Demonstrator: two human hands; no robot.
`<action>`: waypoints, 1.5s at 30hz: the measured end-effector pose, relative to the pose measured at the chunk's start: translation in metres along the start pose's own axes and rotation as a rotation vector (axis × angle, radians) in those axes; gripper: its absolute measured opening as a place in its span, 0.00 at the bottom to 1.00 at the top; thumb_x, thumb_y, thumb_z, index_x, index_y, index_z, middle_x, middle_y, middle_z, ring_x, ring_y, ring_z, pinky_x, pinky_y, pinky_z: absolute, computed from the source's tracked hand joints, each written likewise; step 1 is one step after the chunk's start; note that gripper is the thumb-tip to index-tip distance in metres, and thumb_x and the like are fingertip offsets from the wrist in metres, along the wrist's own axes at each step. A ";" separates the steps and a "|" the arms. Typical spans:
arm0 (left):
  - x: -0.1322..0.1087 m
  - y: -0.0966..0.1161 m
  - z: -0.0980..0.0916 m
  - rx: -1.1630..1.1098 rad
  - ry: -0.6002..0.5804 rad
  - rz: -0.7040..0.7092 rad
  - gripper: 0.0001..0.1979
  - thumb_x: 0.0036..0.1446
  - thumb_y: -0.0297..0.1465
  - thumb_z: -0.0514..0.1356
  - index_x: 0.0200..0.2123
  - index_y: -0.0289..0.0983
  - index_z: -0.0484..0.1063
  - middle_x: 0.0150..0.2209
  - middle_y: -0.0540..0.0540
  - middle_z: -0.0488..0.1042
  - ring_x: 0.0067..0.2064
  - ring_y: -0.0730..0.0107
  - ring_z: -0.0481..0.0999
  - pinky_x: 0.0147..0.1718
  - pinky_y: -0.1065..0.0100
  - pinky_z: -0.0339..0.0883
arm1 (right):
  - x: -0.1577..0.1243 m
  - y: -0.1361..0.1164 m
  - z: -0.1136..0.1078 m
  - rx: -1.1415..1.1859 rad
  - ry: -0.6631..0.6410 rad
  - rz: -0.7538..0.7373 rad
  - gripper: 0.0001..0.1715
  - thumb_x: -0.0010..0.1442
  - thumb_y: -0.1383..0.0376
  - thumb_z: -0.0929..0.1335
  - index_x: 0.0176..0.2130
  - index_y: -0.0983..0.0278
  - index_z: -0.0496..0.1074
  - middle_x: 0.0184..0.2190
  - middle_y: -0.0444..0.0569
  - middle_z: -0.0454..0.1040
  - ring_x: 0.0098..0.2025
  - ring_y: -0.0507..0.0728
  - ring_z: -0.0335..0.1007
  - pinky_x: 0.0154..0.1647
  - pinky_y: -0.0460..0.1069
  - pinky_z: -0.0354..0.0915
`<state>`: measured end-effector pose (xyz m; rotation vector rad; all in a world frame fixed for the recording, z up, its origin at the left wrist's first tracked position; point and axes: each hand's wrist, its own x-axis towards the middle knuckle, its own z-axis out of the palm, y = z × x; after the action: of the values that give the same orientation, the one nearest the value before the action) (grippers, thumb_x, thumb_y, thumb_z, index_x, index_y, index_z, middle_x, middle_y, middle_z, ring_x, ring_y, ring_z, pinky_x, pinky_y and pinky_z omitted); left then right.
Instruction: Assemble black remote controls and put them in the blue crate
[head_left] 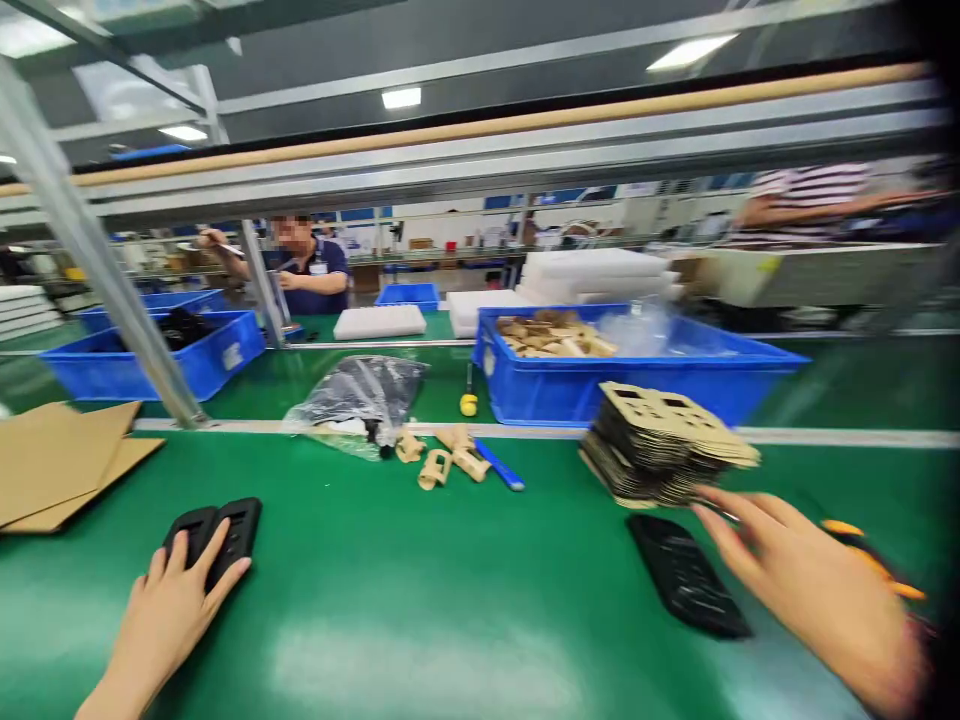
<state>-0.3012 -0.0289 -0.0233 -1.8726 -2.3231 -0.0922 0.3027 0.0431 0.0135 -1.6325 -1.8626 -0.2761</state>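
My left hand [169,605] lies with fingers spread on a pair of black moulded plastic panels [238,535] at the left of the green table. On the right, my right hand [806,575] is closed, thumb and forefinger pinched near a stack of tan cut-out sheets [660,425]. Something thin and shiny shows between those fingers, too blurred to name. Just left of this hand, apart from it, lies a single black plastic panel [686,575]. Orange-handled tools [874,555], partly hidden, lie beyond the right wrist.
Tan curled pieces [435,467] and a blue pen-like tool [499,465] lie mid-table beside a plastic bag of dark parts [364,395]. A large blue bin [547,390], another blue bin [210,355] and cardboard sheets [67,460] stand around. A metal post [112,250] rises left. A co-worker [311,265] is behind.
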 end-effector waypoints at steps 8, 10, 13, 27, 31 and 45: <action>0.021 0.144 0.000 0.139 -0.010 0.100 0.34 0.58 0.51 0.47 0.63 0.40 0.58 0.51 0.23 0.68 0.45 0.33 0.71 0.30 0.46 0.68 | 0.075 -0.009 0.006 -0.311 0.085 -0.129 0.20 0.62 0.61 0.62 0.49 0.69 0.71 0.45 0.60 0.76 0.49 0.68 0.66 0.50 0.62 0.63; 0.023 0.164 -0.002 0.088 -0.020 0.090 0.34 0.57 0.51 0.49 0.62 0.40 0.59 0.55 0.22 0.65 0.49 0.26 0.67 0.29 0.40 0.67 | 0.083 -0.006 0.010 -0.311 0.051 -0.149 0.16 0.62 0.62 0.63 0.45 0.66 0.73 0.43 0.57 0.78 0.47 0.67 0.68 0.47 0.61 0.64; 0.026 0.181 -0.015 -0.024 0.058 0.169 0.33 0.57 0.47 0.52 0.62 0.38 0.59 0.63 0.24 0.56 0.60 0.18 0.52 0.36 0.27 0.59 | 0.084 -0.008 0.007 -0.306 0.038 -0.152 0.15 0.63 0.65 0.62 0.40 0.64 0.76 0.39 0.55 0.79 0.44 0.66 0.69 0.44 0.60 0.64; 0.031 0.234 -0.043 -1.659 -0.506 0.212 0.17 0.50 0.43 0.65 0.35 0.35 0.72 0.25 0.50 0.70 0.23 0.75 0.68 0.22 0.73 0.65 | 0.010 -0.159 0.056 0.955 -0.174 0.212 0.19 0.62 0.53 0.63 0.38 0.62 0.76 0.32 0.48 0.78 0.34 0.59 0.74 0.34 0.50 0.71; 0.034 0.226 -0.044 -1.664 -0.668 0.104 0.19 0.43 0.43 0.69 0.28 0.34 0.70 0.21 0.49 0.72 0.21 0.75 0.71 0.21 0.74 0.65 | 0.002 -0.151 0.075 0.887 -0.278 0.235 0.22 0.62 0.52 0.62 0.45 0.62 0.76 0.30 0.48 0.77 0.30 0.58 0.72 0.29 0.50 0.71; 0.016 0.237 -0.043 -1.863 -1.024 0.052 0.18 0.47 0.42 0.68 0.24 0.33 0.69 0.20 0.51 0.69 0.20 0.80 0.65 0.21 0.77 0.61 | -0.024 -0.169 0.073 0.706 -0.451 -0.429 0.36 0.59 0.56 0.70 0.62 0.63 0.58 0.52 0.58 0.70 0.52 0.63 0.67 0.51 0.55 0.68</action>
<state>-0.0698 0.0318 0.0101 -2.9935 -2.8405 -2.6214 0.1204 0.0285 -0.0148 -0.8449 -2.2730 0.5686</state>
